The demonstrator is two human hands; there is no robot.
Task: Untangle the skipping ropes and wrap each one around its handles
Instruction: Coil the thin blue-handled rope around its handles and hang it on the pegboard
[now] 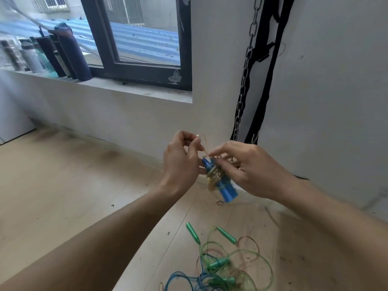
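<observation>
The person is holding a pair of blue skipping-rope handles up in front of the chest, between the two hands, with a clear yellowish rope already coiling around their middle. The handles are lying side by side, their long axis slanting from upper left, near the left hand, down to lower right, where the butt ends are hanging free below the right hand.

The left hand is pinching the loose tail of the rope between thumb and forefinger, lifting it just above the tapered tips. The right hand is curling its fingers round the bundle from the far side, though blur is hiding the exact grip.

The tail is running from the tips up to the left hand, so the left hand is the nearer one for the last turn or tuck.

Well below, on the wooden floor, green handles are lying among a tangle of green and blue ropes, not yet sorted.
</observation>
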